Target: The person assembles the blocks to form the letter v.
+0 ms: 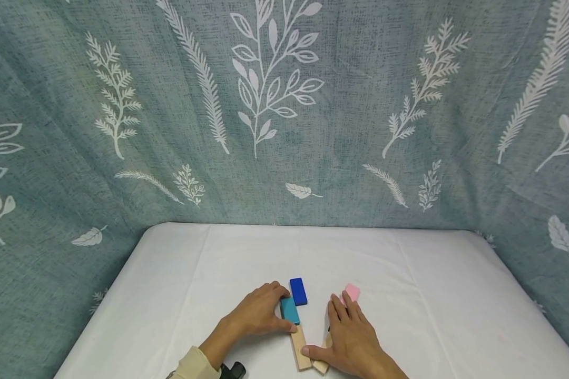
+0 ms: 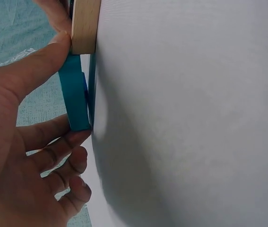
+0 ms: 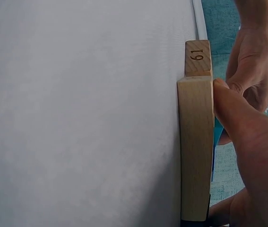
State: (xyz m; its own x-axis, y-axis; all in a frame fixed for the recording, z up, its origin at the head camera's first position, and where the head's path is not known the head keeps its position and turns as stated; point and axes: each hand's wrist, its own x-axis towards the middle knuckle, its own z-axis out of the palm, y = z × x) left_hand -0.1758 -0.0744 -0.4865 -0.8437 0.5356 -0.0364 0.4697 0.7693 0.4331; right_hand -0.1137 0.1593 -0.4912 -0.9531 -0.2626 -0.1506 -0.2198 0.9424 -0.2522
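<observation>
My left hand [image 1: 261,313] pinches a teal block [image 1: 290,310] between thumb and forefinger, its thumb at the joint with a wooden block [image 1: 301,348]. End to end, these two form a row on the white cloth. A second wooden block [image 1: 320,367] meets the row's near end at an angle, making a V. Over that second block lies my right hand [image 1: 353,337], fingers stretched toward a pink block [image 1: 353,291], thumb touching the near wooden ends. Its palm hides much of that side; a dark edge [image 3: 194,222] shows past the wooden block in the right wrist view.
A dark blue block [image 1: 298,291] lies just beyond the teal one. The table [image 1: 170,273] has a white cloth, with a leaf-patterned green curtain [image 1: 341,131] hanging behind it. Near the left forearm, a black object [image 1: 237,370] shows at the bottom edge.
</observation>
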